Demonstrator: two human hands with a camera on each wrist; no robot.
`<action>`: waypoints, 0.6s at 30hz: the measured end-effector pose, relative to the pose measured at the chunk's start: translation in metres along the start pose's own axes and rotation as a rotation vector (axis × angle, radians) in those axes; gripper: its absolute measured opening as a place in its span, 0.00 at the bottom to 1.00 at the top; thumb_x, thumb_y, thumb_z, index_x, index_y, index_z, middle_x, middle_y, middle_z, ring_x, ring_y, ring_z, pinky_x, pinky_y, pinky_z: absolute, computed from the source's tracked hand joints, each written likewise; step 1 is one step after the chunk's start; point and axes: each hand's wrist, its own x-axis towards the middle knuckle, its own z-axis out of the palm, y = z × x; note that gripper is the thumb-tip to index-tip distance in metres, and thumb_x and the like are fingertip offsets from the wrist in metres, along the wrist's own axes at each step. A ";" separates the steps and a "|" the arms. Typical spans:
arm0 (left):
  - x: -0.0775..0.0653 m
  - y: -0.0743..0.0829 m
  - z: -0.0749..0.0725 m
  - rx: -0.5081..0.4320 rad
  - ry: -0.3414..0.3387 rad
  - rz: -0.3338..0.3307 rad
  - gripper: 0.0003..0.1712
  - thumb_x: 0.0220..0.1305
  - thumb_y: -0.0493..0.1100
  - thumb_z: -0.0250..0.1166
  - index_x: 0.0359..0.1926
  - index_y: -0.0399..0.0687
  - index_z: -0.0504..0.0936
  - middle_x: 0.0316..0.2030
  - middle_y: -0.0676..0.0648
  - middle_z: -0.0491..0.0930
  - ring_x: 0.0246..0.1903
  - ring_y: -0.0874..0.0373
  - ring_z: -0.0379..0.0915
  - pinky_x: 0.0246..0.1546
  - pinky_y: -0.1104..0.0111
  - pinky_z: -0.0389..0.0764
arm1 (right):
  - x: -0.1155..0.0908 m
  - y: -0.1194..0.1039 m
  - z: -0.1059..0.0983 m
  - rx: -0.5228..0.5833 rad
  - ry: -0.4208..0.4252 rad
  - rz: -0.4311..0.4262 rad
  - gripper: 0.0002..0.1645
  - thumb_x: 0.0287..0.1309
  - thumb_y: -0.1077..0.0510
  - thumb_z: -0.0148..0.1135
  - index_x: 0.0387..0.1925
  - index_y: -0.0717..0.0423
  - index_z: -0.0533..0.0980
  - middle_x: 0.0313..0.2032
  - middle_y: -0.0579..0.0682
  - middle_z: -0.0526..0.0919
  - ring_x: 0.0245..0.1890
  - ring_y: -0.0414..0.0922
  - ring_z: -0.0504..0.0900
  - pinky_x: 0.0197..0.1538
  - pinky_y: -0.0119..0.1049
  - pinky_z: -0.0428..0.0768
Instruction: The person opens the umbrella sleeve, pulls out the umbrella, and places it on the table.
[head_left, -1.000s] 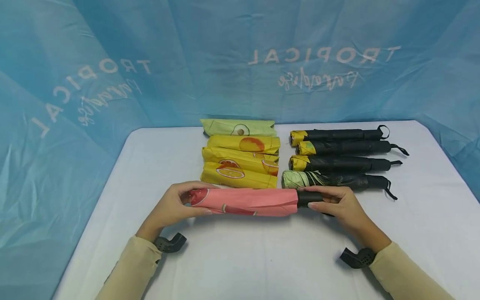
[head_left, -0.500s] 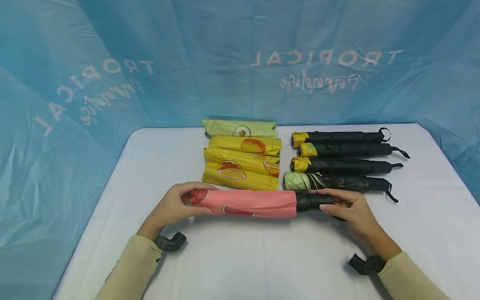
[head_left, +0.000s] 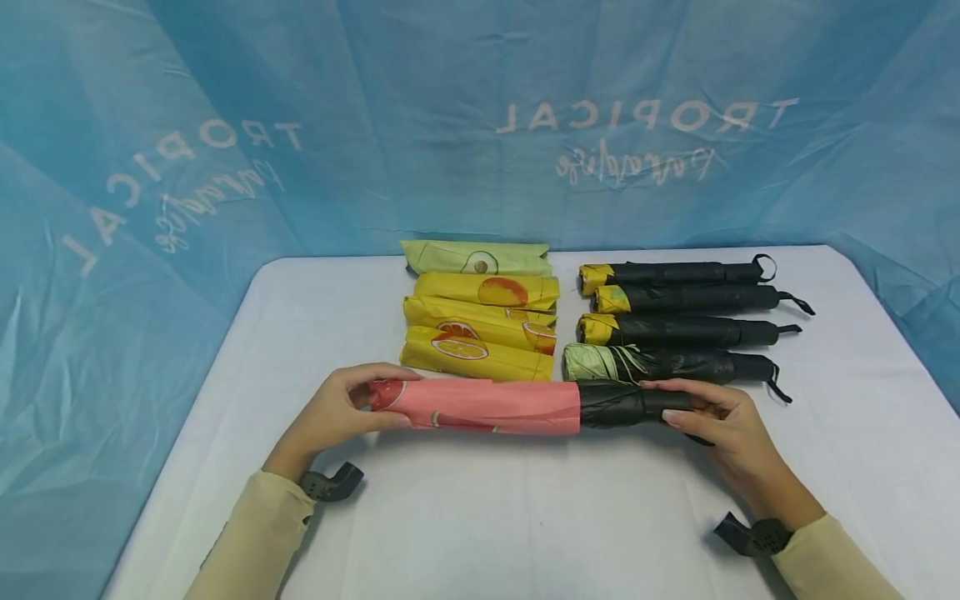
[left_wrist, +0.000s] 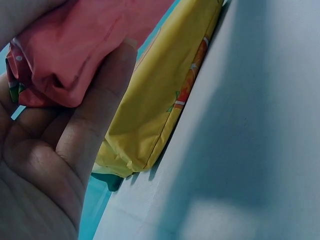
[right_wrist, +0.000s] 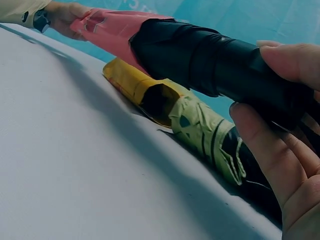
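My left hand (head_left: pixel 356 404) grips the closed end of a pink umbrella sleeve (head_left: pixel 480 406) with watermelon print. Out of the sleeve's right end sticks a folded black umbrella (head_left: pixel 609 403), and my right hand (head_left: pixel 723 417) pinches its handle between thumb and fingers. In the right wrist view the black umbrella (right_wrist: pixel 175 55) lies partly inside the pink sleeve (right_wrist: pixel 110 30), well above the table. The left wrist view has the sleeve's gathered pink end (left_wrist: pixel 70 55) between my thumb and fingers. The umbrella's far end is hidden in the sleeve.
Behind, a column of sleeves holds a yellow citrus sleeve (head_left: pixel 480 354) and others, with a green avocado sleeve (head_left: pixel 476 257) farthest back. To the right lie several folded black umbrellas, the nearest a green-tipped umbrella (head_left: pixel 675 364). A blue curtain (head_left: pixel 450 125) hangs behind the white table (head_left: pixel 480 517).
My right hand has moved to the right with the handle, so more of the black umbrella shows outside the pink sleeve. The left hand keeps its hold, nearly in place.
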 end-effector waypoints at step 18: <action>-0.003 -0.003 -0.011 0.011 0.029 0.010 0.29 0.56 0.33 0.78 0.59 0.47 0.84 0.57 0.45 0.82 0.47 0.51 0.79 0.45 0.66 0.84 | -0.009 -0.004 -0.020 -0.013 0.078 0.022 0.25 0.62 0.82 0.56 0.61 0.79 0.71 0.57 0.54 0.85 0.50 0.41 0.84 0.42 0.32 0.85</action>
